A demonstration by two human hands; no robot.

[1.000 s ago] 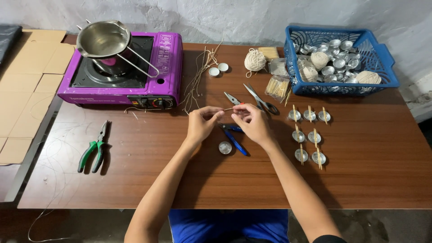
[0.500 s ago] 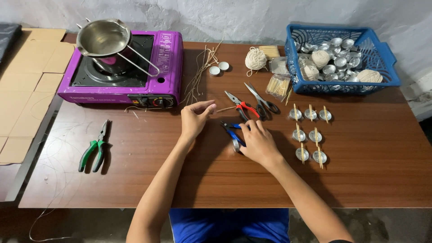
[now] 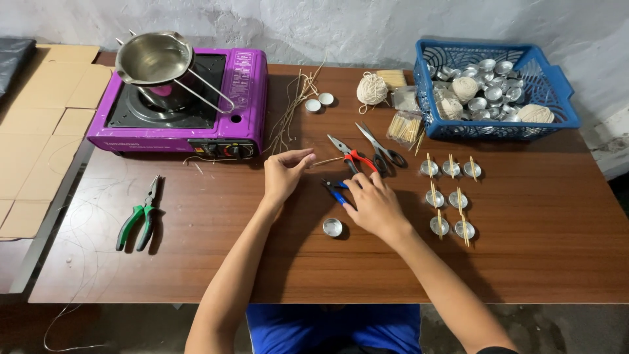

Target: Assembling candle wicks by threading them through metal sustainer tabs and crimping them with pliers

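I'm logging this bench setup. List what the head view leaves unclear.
- Blue-handled tool: mostly hidden under the right hand; its kind is unclear.
- Stick by the left hand: too thin to tell if it is pinched.
- Stove burner: covered by the steel pot.

Hands (image 3: 327,190) over blue-handled pliers (image 3: 336,191) — wooden table (image 3: 537,262)

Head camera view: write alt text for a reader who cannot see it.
Over a brown wooden table, the right hand rests on blue-handled pliers while the left hand pinches a thin stick, with a small metal cup lying between the arms. Around them sit a purple stove bearing a steel pot, green pliers, and a blue basket.
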